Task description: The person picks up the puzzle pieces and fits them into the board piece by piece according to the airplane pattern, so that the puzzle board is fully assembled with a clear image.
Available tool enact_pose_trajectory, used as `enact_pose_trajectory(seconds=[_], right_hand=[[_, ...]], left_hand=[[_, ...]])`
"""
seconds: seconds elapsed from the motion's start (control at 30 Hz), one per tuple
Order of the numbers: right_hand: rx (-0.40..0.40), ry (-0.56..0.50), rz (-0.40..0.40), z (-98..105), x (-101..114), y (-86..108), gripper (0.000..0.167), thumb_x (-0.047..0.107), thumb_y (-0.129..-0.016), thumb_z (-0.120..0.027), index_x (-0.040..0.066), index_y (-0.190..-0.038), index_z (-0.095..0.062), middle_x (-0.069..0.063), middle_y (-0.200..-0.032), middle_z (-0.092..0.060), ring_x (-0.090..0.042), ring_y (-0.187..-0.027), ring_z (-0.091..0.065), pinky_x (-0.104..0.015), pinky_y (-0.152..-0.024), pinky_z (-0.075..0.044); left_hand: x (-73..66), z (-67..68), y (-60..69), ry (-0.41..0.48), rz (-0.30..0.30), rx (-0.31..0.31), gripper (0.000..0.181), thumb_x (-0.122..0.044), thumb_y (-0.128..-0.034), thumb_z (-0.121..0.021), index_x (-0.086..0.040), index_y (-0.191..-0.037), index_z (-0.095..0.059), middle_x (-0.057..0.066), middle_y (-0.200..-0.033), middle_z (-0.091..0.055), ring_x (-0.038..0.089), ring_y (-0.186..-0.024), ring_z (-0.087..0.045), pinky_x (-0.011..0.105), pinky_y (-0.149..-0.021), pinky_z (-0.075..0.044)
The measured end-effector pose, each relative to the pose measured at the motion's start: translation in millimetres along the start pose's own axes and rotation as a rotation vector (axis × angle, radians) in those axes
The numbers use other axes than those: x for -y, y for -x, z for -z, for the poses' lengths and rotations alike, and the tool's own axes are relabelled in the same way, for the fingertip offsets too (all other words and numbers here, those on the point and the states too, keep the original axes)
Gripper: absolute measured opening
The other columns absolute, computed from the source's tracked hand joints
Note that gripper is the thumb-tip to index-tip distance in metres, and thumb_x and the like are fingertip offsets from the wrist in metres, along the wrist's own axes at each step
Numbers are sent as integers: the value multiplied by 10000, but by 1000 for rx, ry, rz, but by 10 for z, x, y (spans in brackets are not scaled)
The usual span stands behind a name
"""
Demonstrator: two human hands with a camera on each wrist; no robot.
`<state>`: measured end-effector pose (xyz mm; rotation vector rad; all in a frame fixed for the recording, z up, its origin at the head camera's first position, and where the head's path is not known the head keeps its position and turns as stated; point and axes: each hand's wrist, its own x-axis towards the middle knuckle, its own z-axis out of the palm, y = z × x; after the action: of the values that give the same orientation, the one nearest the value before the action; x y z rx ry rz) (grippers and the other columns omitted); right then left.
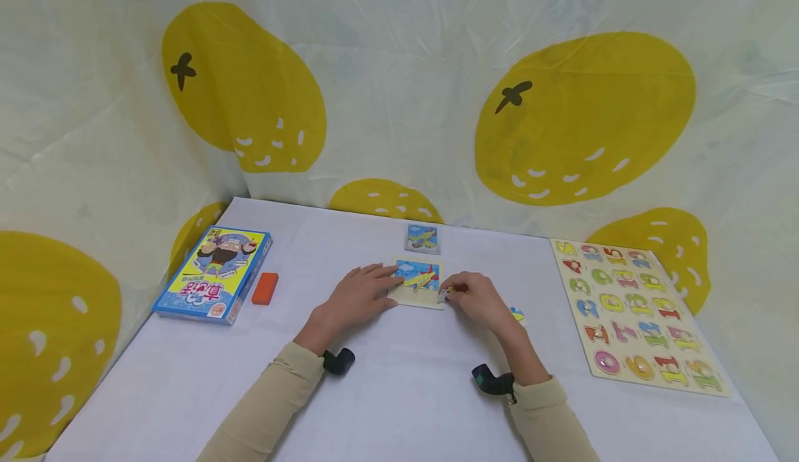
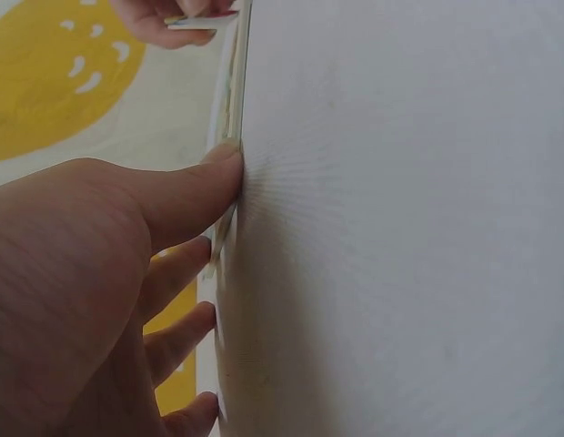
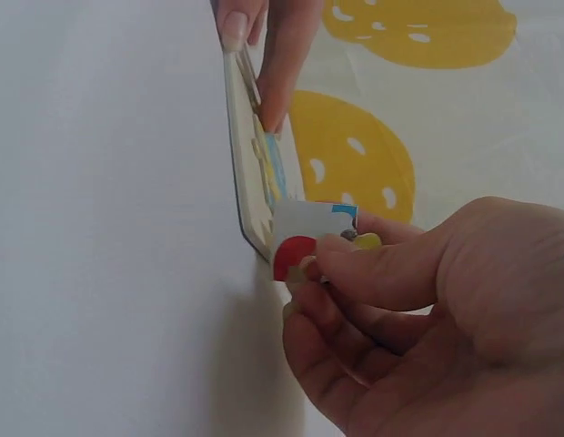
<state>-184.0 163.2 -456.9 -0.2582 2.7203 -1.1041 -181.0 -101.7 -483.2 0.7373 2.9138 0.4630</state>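
Observation:
A small jigsaw board with an airplane picture, partly filled, lies mid-table. My left hand rests at its left side, fingers extended; in the left wrist view the thumb touches the board's near edge. At the right side of the board, my right hand pinches a jigsaw piece between thumb and fingers. The piece is white with red, blue and yellow patches, held tilted near the board's corner. Another jigsaw piece, blue and yellow, lies right of the right wrist, partly hidden by it.
Behind the board lies a small airplane picture tile. To the left are a blue and yellow box and a red-orange block. A wooden number puzzle board lies at the right. A patterned cloth hangs behind the table.

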Motion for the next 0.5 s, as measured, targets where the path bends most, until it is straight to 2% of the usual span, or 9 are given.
enact_pose_trajectory(seconds=[0.13, 0.27, 0.4, 0.5], right_hand=[[-31, -39, 31, -57, 35, -15, 205, 8, -916, -639, 111, -1013, -786, -79, -1051, -700, -220, -963, -601, -368, -858, -507], [-74, -99, 30, -134, 92, -34, 157, 33, -888, -698, 64, -1035, -741, -80, -937, -698, -187, -839, -600, -289, -754, -490], [-111, -170, 17, -227, 141, -62, 182, 62, -822, -786, 51, -947, -654, -69, -809, -667, -148, -709, -600, -237, -648, -489], [-117, -204, 25, -297, 171, -84, 171, 63, -811, -797, 57, -899, -651, -64, -788, -670, -137, -685, -613, -221, -624, -498]], left_hand=[[-6, 15, 3, 0, 0, 5, 527, -436, -972, -605, -286, -1467, -504, -52, -1582, -410, 241, -1497, -329, 553, -1200, -268], [-8, 33, 4, 3, -1, 9, 528, -435, -971, -608, -283, -1466, -505, -46, -1581, -415, 251, -1497, -328, 560, -1201, -265], [-4, 36, 2, 7, -9, 5, 526, -436, -970, -609, -277, -1462, -511, -37, -1577, -422, 255, -1494, -334, 562, -1198, -268], [-1, 38, 0, 18, -15, 0, 530, -431, -966, -618, -271, -1461, -514, -33, -1573, -428, 254, -1492, -338, 566, -1196, -267]])
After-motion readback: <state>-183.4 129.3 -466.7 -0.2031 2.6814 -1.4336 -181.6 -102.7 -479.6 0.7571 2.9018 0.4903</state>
